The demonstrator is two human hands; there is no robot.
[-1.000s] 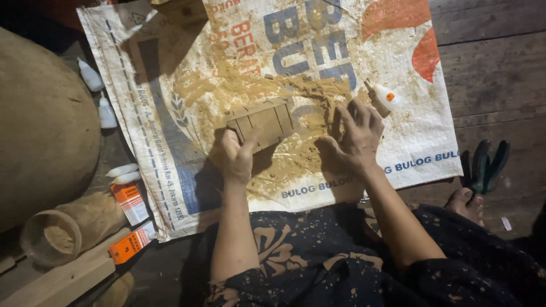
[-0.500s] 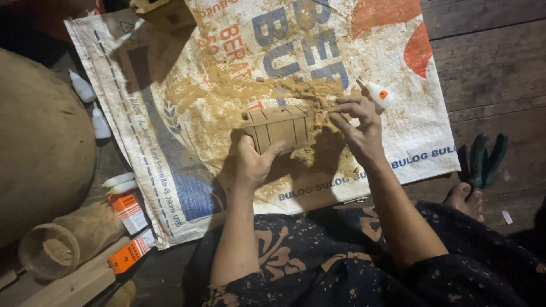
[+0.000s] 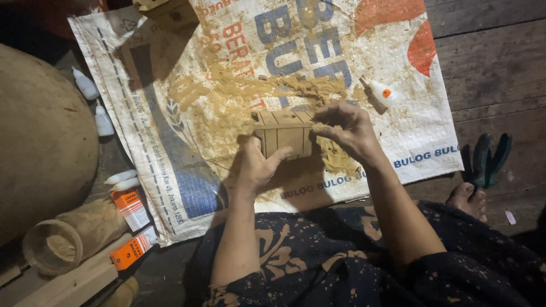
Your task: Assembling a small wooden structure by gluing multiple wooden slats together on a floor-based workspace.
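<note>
A small wooden box made of narrow slats is held just above a white woven sack spread on the floor. My left hand grips the box from below and the near side, thumb against its front. My right hand pinches the box's right end with fingertips on its top edge. Sawdust is scattered over the sack under and around the box. A small white glue bottle with an orange mark lies on the sack just beyond my right hand.
A large rounded brown object fills the left. A jar of sawdust, orange-and-white boxes and small white bottles lie beside the sack. Wooden pieces sit at the top. Green-handled pliers lie by my bare foot.
My hands have lifted the box slightly and turned it. The left hand moved under its near side; the right hand went from resting flat on the sawdust to pinching the box's right end.
</note>
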